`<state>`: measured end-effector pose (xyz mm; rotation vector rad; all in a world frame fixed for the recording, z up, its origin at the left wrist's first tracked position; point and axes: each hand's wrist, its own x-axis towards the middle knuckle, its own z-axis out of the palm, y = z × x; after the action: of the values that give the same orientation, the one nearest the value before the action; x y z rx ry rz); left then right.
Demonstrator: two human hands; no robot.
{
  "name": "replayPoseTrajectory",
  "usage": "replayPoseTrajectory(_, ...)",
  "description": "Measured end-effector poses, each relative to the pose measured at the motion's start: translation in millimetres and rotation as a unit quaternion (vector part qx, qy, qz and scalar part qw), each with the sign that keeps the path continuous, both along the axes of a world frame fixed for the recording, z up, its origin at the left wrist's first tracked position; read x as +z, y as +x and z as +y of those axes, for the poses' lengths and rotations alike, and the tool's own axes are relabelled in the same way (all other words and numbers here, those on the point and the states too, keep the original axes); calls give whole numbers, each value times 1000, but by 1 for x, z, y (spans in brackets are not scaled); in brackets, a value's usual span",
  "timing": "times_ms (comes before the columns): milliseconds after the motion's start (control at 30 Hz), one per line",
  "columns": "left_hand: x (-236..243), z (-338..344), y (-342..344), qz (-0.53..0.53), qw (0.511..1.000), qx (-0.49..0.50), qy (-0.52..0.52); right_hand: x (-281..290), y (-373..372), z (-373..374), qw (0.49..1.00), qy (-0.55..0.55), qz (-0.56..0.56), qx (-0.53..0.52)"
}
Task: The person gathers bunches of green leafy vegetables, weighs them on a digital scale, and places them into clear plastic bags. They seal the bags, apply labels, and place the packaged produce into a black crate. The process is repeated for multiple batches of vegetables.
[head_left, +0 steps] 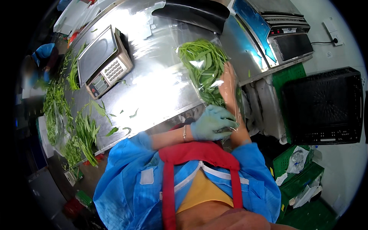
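Note:
A clear plastic bag (197,82) full of long-stemmed leafy greens (207,57) lies at the near right edge of the steel table. My right hand (228,86), bare, rests along the right side of the greens with fingers stretched out. It looks to be inside the bag, with plastic over the wrist. My left hand (214,122), in a pale green glove, crosses over my right wrist. Its fingers are curled on the bag's near end, where the opening appears to be; the fingertips are partly hidden.
A digital scale (105,63) stands left on the steel table (153,92). Loose greens (57,111) cover the far left edge. A sealing machine (283,38) is at upper right, beside a black sheet (195,13). Black crate (326,107) at right; a co-worker (44,55) far left.

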<state>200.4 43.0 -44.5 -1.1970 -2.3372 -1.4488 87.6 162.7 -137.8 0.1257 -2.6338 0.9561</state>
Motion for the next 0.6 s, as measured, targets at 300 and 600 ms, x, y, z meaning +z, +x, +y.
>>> replayPoseTrajectory(300, -82, -18, 44, -641, 668, 275, 258, -18, 183, 127, 992, -53, -60, -95)
replayPoseTrajectory(600, -113, 11, 64, -633, 659, 269, 304, -47, 139, 170, 942, -251, -216, -56)
